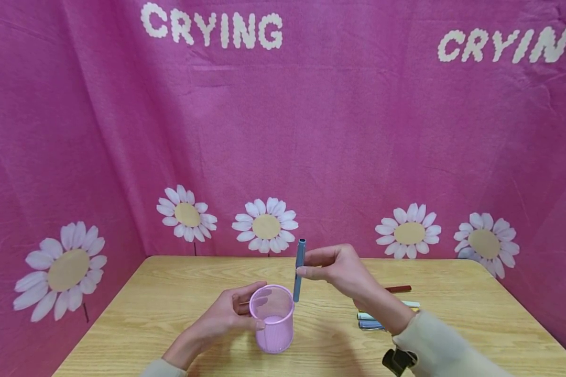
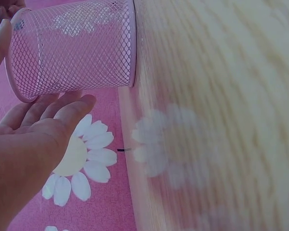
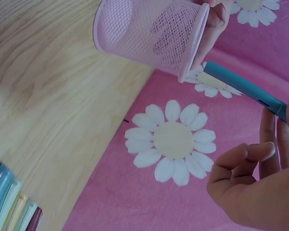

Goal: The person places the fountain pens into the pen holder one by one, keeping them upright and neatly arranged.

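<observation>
A pink mesh pen cup stands upright on the wooden table. My left hand holds it from the left, thumb at the near side of the rim and fingers round the far side. Just right of the rim, my right hand pinches a blue pen near its middle, between thumb and fingers. The pen is nearly upright, its lower end beside the rim and outside the cup. In the right wrist view the pen points toward the cup's mouth. No pens show inside the cup.
Several pens lie side by side on the table, partly hidden under my right forearm. A dark red pen is the farthest of them. A pink curtain with daisies encloses the table at the back and sides.
</observation>
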`<state>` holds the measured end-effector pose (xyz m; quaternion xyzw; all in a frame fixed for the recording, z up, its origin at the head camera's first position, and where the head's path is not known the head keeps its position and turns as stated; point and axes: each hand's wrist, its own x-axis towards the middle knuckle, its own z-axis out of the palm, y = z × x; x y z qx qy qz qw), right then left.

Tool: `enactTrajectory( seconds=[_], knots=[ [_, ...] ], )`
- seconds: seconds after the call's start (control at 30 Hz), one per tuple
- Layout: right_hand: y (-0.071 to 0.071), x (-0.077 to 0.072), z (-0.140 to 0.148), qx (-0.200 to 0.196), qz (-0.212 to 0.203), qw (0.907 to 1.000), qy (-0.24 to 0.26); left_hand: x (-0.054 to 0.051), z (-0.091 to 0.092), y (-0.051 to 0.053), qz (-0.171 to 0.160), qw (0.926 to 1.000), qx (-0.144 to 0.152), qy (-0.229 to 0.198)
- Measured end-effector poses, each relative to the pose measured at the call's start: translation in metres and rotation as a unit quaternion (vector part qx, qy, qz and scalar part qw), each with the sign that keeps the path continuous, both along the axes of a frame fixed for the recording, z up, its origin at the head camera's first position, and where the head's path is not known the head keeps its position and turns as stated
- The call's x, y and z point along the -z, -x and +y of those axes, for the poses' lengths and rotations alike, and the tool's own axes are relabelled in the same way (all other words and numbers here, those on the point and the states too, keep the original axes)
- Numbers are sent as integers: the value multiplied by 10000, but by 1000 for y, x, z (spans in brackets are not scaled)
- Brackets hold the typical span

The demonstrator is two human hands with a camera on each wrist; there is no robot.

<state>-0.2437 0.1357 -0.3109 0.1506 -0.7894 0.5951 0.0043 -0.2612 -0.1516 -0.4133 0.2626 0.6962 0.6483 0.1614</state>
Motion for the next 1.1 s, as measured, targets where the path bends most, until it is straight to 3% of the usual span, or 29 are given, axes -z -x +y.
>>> enactTrajectory(
  seconds=[0.5,1.1],
  knots=[
    [15,20,-31,-122,-152,9995,247,-2,-1,-1,-113,9999,36,-17],
    [20,42,-40,-367,-112,9987,330,-2,-1,-1,-68,9999,78,0]
  ],
)
